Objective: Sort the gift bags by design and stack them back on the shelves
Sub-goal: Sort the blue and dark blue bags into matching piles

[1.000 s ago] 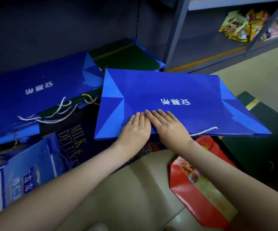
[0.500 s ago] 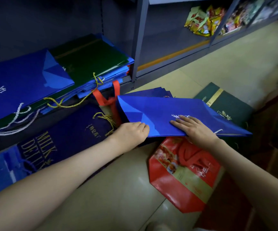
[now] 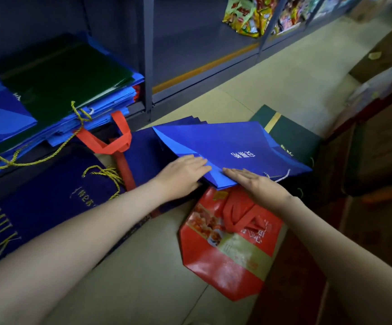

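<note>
A flat bright blue gift bag (image 3: 232, 146) with white characters lies on a pile on the floor. My left hand (image 3: 183, 174) rests flat on its near left corner, fingers straight. My right hand (image 3: 258, 184) lies on its near edge, fingers extended, beside the white rope handle. Under it lie dark navy bags (image 3: 143, 156), a dark green bag with a gold stripe (image 3: 291, 137) and a red bag with a food picture (image 3: 230, 242). On the low shelf (image 3: 138, 109) at left sits a stack of blue bags topped by a green bag (image 3: 59, 76).
A large navy bag printed MILK (image 3: 37, 207) and a red-handled bag (image 3: 115, 141) lie on the floor at left. A grey shelf upright (image 3: 148, 66) stands behind. Snack packets (image 3: 249, 15) fill the far shelf. Dark furniture (image 3: 378, 148) stands at right.
The blue bag has come down from near the shelf onto the floor pile at right. Both hands moved with it and now lie flat on its near edge; my view swung right.
</note>
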A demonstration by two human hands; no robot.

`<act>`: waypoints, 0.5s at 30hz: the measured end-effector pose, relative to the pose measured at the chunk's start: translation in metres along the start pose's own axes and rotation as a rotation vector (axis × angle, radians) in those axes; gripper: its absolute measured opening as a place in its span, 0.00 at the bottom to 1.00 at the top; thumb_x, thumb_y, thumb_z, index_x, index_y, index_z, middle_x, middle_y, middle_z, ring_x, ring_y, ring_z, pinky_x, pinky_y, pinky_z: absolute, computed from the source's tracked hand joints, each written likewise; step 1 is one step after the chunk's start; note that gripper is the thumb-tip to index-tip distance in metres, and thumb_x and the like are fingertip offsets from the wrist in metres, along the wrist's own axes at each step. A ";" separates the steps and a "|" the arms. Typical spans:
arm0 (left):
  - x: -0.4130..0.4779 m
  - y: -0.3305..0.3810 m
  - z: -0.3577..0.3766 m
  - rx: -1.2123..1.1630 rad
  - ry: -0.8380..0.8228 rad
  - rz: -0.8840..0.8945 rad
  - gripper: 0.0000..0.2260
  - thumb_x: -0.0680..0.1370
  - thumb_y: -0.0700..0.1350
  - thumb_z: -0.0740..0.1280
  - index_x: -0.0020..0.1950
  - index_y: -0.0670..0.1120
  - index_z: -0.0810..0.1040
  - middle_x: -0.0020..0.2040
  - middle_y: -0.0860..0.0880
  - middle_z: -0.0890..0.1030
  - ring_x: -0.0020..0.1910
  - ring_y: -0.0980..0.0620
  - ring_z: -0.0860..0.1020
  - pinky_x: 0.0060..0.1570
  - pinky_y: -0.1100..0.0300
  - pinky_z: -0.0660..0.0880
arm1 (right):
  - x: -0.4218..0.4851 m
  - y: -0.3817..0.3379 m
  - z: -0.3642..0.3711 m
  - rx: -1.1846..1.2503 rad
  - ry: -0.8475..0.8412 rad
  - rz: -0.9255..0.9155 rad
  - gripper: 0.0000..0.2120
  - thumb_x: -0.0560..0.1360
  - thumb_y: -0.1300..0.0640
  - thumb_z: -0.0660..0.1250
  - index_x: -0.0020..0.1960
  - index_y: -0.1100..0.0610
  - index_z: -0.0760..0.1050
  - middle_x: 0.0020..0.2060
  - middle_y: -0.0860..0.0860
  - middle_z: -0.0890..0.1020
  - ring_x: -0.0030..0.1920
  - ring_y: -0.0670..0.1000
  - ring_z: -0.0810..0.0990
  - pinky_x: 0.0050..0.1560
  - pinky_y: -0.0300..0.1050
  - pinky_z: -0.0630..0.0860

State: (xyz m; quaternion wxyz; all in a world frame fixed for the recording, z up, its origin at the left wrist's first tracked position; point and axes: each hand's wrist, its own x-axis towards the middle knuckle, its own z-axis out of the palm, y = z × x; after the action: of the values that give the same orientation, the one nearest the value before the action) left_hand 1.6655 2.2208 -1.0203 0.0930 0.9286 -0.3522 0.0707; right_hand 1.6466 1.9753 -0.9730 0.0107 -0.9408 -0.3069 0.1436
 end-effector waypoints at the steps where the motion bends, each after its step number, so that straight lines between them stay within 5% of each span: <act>1: 0.006 -0.009 0.004 0.059 -0.084 -0.020 0.23 0.76 0.43 0.67 0.71 0.41 0.70 0.70 0.42 0.71 0.68 0.46 0.70 0.68 0.55 0.64 | -0.004 0.014 0.002 0.039 0.021 0.016 0.35 0.75 0.74 0.57 0.77 0.52 0.53 0.74 0.49 0.63 0.74 0.46 0.59 0.73 0.35 0.51; 3: 0.020 -0.019 0.007 0.123 -0.243 -0.131 0.18 0.83 0.45 0.55 0.73 0.44 0.65 0.72 0.43 0.68 0.72 0.46 0.64 0.70 0.55 0.57 | -0.007 0.032 0.003 0.127 -0.077 0.119 0.33 0.75 0.72 0.58 0.75 0.49 0.59 0.72 0.45 0.66 0.73 0.43 0.57 0.72 0.36 0.54; 5: 0.036 -0.019 0.012 0.148 -0.311 -0.126 0.13 0.83 0.42 0.53 0.64 0.42 0.71 0.60 0.44 0.76 0.63 0.45 0.73 0.53 0.54 0.68 | -0.003 0.037 -0.006 0.153 -0.358 0.285 0.27 0.76 0.66 0.59 0.72 0.49 0.67 0.71 0.45 0.69 0.73 0.46 0.62 0.70 0.37 0.58; 7: 0.050 -0.008 0.026 0.204 -0.305 0.030 0.06 0.78 0.36 0.60 0.53 0.41 0.74 0.47 0.44 0.80 0.50 0.44 0.79 0.38 0.56 0.68 | 0.007 0.035 -0.019 0.175 -0.525 0.419 0.23 0.77 0.63 0.59 0.70 0.49 0.70 0.69 0.47 0.71 0.71 0.49 0.67 0.67 0.40 0.62; 9: 0.061 0.007 0.040 0.203 -0.215 0.187 0.08 0.67 0.35 0.71 0.43 0.41 0.77 0.37 0.46 0.81 0.38 0.46 0.81 0.32 0.60 0.73 | 0.017 0.029 -0.024 0.255 -0.423 0.502 0.24 0.78 0.59 0.59 0.74 0.50 0.65 0.71 0.50 0.69 0.70 0.51 0.67 0.66 0.41 0.63; 11: 0.069 0.014 0.055 0.262 -0.215 0.238 0.15 0.69 0.37 0.69 0.56 0.41 0.77 0.52 0.43 0.82 0.53 0.48 0.80 0.52 0.59 0.75 | 0.025 0.021 -0.013 0.297 -0.267 0.566 0.29 0.78 0.52 0.62 0.77 0.52 0.58 0.73 0.52 0.65 0.72 0.53 0.65 0.67 0.44 0.63; 12: 0.069 0.013 0.065 0.278 -0.255 0.222 0.22 0.74 0.39 0.64 0.68 0.40 0.69 0.67 0.41 0.73 0.67 0.47 0.71 0.66 0.55 0.66 | 0.029 0.013 -0.002 0.286 -0.234 0.582 0.33 0.77 0.47 0.64 0.77 0.54 0.55 0.74 0.53 0.62 0.73 0.54 0.62 0.69 0.47 0.62; 15: 0.059 0.004 0.074 0.394 -0.494 0.142 0.32 0.79 0.43 0.58 0.78 0.41 0.44 0.78 0.43 0.48 0.77 0.47 0.48 0.74 0.50 0.44 | 0.038 -0.019 0.048 0.215 -0.253 0.611 0.46 0.74 0.37 0.64 0.78 0.54 0.42 0.78 0.53 0.48 0.77 0.56 0.47 0.73 0.61 0.52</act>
State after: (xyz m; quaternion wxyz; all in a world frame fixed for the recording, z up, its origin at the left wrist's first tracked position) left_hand 1.7114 2.1642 -1.0801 -0.1818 0.8909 -0.4077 -0.0838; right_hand 1.6515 2.0093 -1.0273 0.0279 -0.9575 0.0070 0.2870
